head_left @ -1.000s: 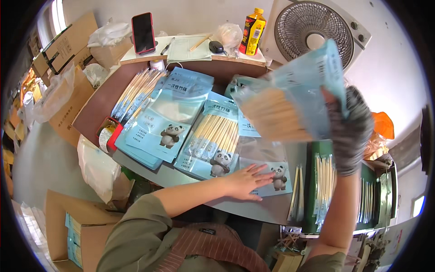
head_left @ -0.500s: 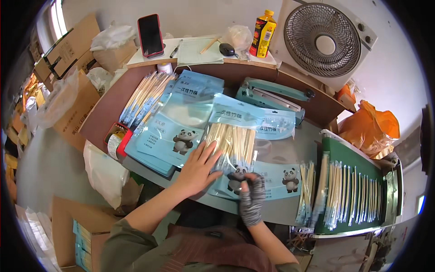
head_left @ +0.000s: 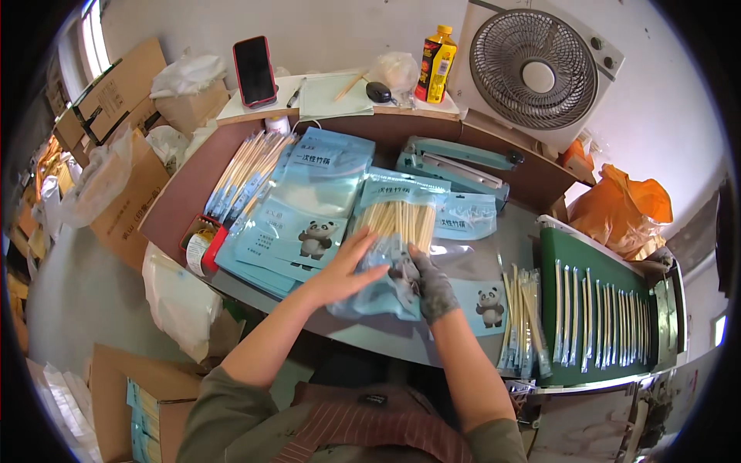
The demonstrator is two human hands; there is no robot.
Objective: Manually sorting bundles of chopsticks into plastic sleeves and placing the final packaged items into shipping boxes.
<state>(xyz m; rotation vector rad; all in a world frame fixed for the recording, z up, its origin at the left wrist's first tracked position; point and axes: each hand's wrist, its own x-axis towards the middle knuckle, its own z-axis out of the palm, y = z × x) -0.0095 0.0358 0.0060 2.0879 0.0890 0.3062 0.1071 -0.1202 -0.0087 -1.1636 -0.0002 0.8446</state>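
A clear and pale-blue bag [head_left: 397,216] full of wrapped chopsticks, printed with a panda, lies in the middle of the grey table. My bare left hand [head_left: 345,270] rests on its left side with fingers stretched out. At the right edge of this bag is my right hand [head_left: 434,285] in a grey fingerless glove, its fingers extended upward along the plastic. Part of the right fingers is hard to make out against the bag. Flat blue bags [head_left: 297,239] are stacked at the left. Another blue bag [head_left: 465,216] lies under the filled one's right side.
Loose wrapped chopsticks [head_left: 525,320] lie beside a green conveyor belt [head_left: 571,255] carrying a row of them. A teal sealer-like device [head_left: 455,166] stands behind. A phone [head_left: 255,73], a bottle [head_left: 436,65] and a fan [head_left: 532,69] line the back. A red container [head_left: 204,243] sits left.
My right hand has moved up from the bag's lower edge to its right side. My left hand has shifted slightly over the bag. Chopsticks from the belt's left end have joined the loose pile.
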